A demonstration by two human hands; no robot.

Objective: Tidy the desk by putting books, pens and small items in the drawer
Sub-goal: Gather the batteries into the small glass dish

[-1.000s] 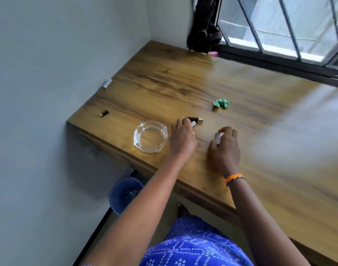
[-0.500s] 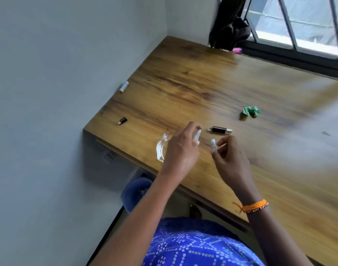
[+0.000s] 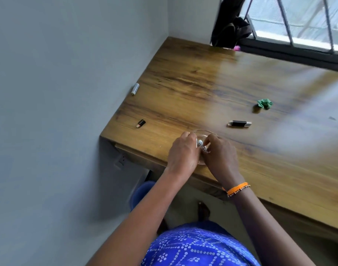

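Both hands meet over a clear glass ashtray (image 3: 202, 131) near the front edge of the wooden desk (image 3: 212, 83). My left hand (image 3: 183, 152) pinches a small white cylinder (image 3: 199, 142). My right hand (image 3: 220, 156) pinches another small white item (image 3: 205, 149) right beside it. Most of the ashtray is hidden under my hands. A black USB stick (image 3: 239, 123) lies just beyond them. A crumpled green paper (image 3: 264, 103) sits farther back right. A small black adapter (image 3: 140, 123) and a white battery (image 3: 135, 89) lie along the left edge.
A grey wall borders the desk on the left. A dark cloth (image 3: 229, 25) hangs at the barred window (image 3: 298, 22), with a small pink object (image 3: 236, 48) below it. A blue bin (image 3: 141, 192) stands under the desk.
Each hand picked a small white item off the desk, lifted it, and both hands have now come together low over the glass ashtray. The camera view has shifted.
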